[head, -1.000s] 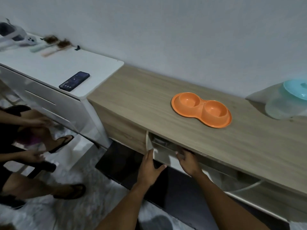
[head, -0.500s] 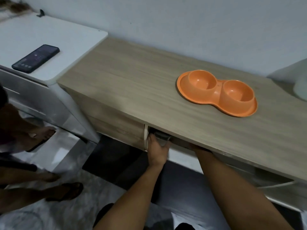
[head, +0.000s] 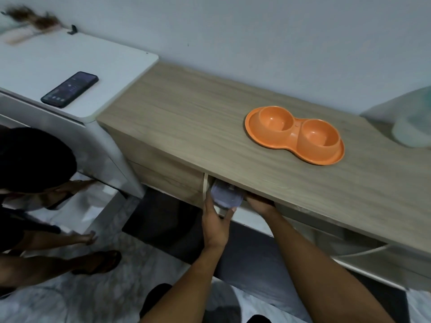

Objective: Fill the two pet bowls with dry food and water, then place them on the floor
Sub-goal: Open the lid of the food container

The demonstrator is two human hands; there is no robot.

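1. Left hand (head: 215,221) grips a lidded container (head: 225,194) just under the desk (head: 186,127) edge; likely the dry food.
2. Right hand (head: 260,205) is beside it, fingers hidden, so its grip is unclear.
3. Orange bowls (head: 295,134) sit empty on the desk.

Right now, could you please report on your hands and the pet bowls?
Left hand grips container at cupboard mouth; right hand beside it, fingers hidden. Empty orange double bowl on countertop. Nothing blocking it.

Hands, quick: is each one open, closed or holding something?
Left hand: holding the lidded container.
Right hand: cannot be told; its fingers are hidden under the wooden top.
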